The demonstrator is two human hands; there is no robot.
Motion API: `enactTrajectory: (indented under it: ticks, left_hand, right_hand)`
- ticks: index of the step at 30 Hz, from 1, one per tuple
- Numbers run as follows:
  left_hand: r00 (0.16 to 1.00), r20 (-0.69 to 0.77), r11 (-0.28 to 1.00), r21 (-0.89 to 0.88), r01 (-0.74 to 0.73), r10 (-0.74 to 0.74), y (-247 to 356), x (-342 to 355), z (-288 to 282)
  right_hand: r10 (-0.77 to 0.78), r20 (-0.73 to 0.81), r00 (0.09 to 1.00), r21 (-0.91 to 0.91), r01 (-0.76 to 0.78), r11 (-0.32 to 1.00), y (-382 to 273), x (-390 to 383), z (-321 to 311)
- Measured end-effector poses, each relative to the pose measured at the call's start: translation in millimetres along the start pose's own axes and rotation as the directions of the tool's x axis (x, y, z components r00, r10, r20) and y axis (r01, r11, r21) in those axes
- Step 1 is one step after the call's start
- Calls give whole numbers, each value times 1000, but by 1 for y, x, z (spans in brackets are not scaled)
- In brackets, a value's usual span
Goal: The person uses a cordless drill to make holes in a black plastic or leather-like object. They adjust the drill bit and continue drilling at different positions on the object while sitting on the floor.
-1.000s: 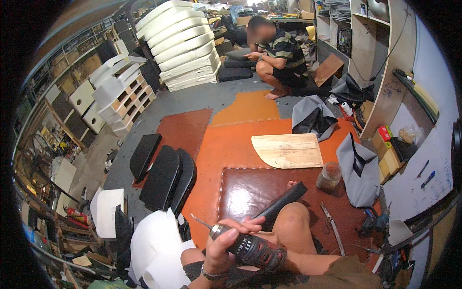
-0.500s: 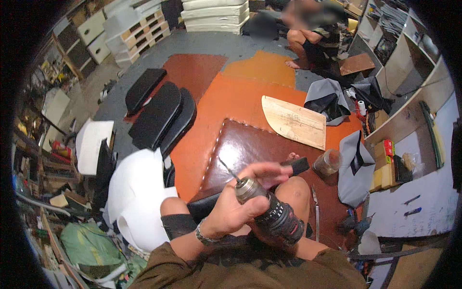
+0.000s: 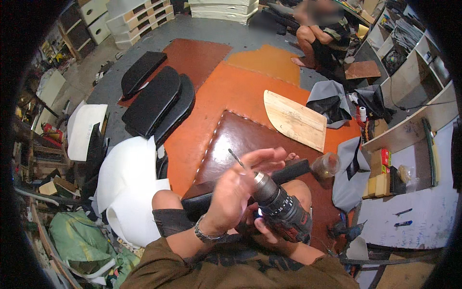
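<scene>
My right hand (image 3: 269,231) holds a black cordless drill (image 3: 284,212) from below, its bit pointing up and away from me; a small light glows near the trigger. My left hand (image 3: 233,192), blurred, is raised beside the silver chuck (image 3: 263,184), fingers stretched out behind the bit, not wrapped round the drill. A long black padded piece (image 3: 292,170) lies across in front of my knees, over a glossy maroon leather mat (image 3: 226,135). A pale wooden board (image 3: 293,120) with a curved edge lies beyond, near a clear jar (image 3: 322,166).
Black padded panels (image 3: 151,101) and white foam pieces (image 3: 125,183) are at left. Grey and black material (image 3: 351,178), shelving (image 3: 411,77) and a white board (image 3: 409,216) are at right. Another person (image 3: 322,38) squats at the back right, near stacked white slabs (image 3: 221,9).
My view has tilted down. My left hand has loosened from round the chuck, its fingers lifting and spreading. The drill has shifted right and turned, its bit pointing more away from me.
</scene>
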State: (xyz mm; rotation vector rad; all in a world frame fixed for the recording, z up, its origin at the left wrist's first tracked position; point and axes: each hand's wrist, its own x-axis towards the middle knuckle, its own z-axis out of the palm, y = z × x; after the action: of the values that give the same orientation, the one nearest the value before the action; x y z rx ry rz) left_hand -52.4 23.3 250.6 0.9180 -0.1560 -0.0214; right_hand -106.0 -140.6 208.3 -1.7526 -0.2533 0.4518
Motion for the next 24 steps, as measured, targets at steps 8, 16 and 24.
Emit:
enactTrajectory:
  ticks: [8, 16, 24]
  left_hand:
    - [920, 169, 935, 102, 340, -353, 12, -6, 1]
    - [936, 105, 941, 94, 326, -335, 17, -21, 10]
    - [966, 132, 968, 152, 202, -223, 17, -32, 9]
  right_hand:
    - [-246, -123, 962, -97, 235, 967, -10, 7, -7]
    - [-223, -115, 968, -110, 211, 971, -8, -3, 2]
    - [-228, -83, 970, -151, 214, 965, -2, -6, 9]
